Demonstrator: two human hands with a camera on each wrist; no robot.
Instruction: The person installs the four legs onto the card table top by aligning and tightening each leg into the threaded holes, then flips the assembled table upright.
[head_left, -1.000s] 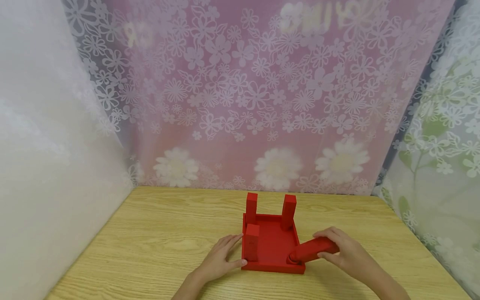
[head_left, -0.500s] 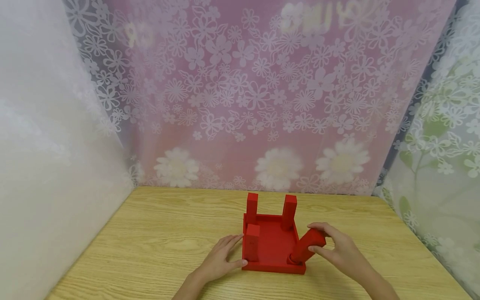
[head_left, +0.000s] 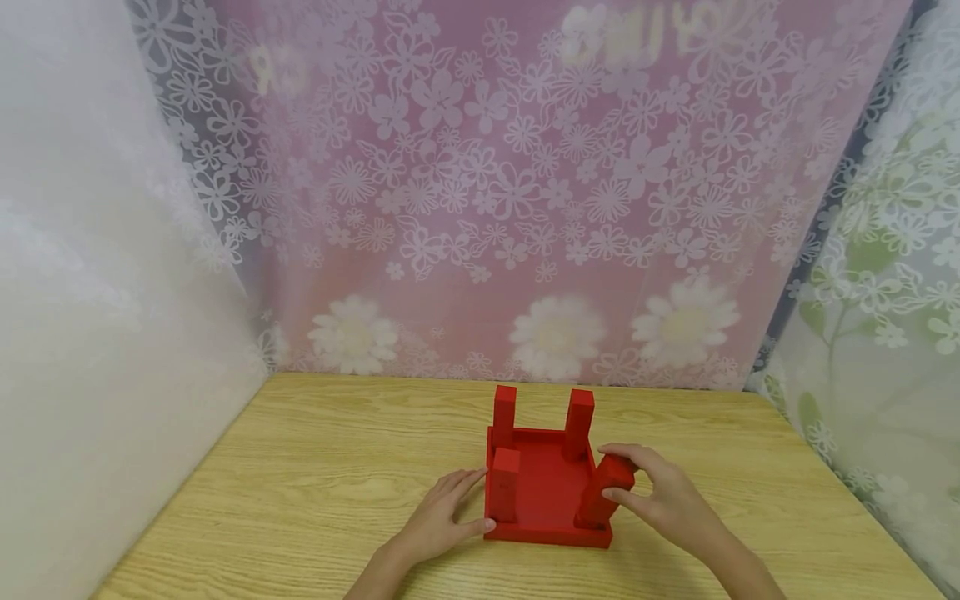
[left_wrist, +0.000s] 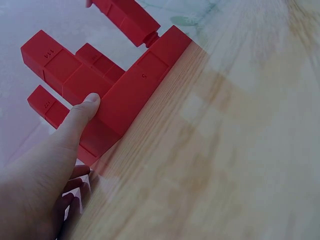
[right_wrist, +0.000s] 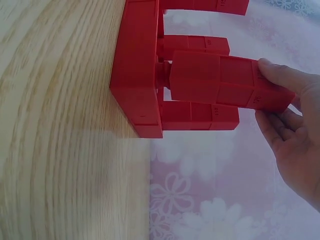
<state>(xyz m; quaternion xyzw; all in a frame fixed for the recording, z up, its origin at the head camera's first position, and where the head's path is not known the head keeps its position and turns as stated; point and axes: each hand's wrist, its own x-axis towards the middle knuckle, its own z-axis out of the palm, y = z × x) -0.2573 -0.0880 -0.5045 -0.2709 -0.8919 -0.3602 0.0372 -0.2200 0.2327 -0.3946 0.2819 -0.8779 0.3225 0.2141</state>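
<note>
A square red base (head_left: 551, 535) with a raised rim lies on the wooden table, like a small table turned upside down. Red square legs stand up from it at the far-left (head_left: 504, 417), far-right (head_left: 578, 425) and near-left (head_left: 506, 487) corners. My right hand (head_left: 671, 504) grips the upper end of the fourth red leg (right_wrist: 215, 80) between thumb and fingers. It leans outward to the right, its narrow neck (right_wrist: 162, 74) in the near-right corner of the base. My left hand (head_left: 435, 521) rests against the base's left side, thumb (left_wrist: 90, 102) on the near-left corner, other fingers fairly straight.
The wood-grain table (head_left: 322, 475) spreads around the base. Behind it hangs a pink flowered curtain (head_left: 480, 208). A white sheet (head_left: 127, 275) borders the left side, and a flowered sheet (head_left: 892, 333) borders the right.
The leg in my right hand has swung from a low slant on the right to a steeper tilt. My right hand moved left with it; my left hand has stayed put.
</note>
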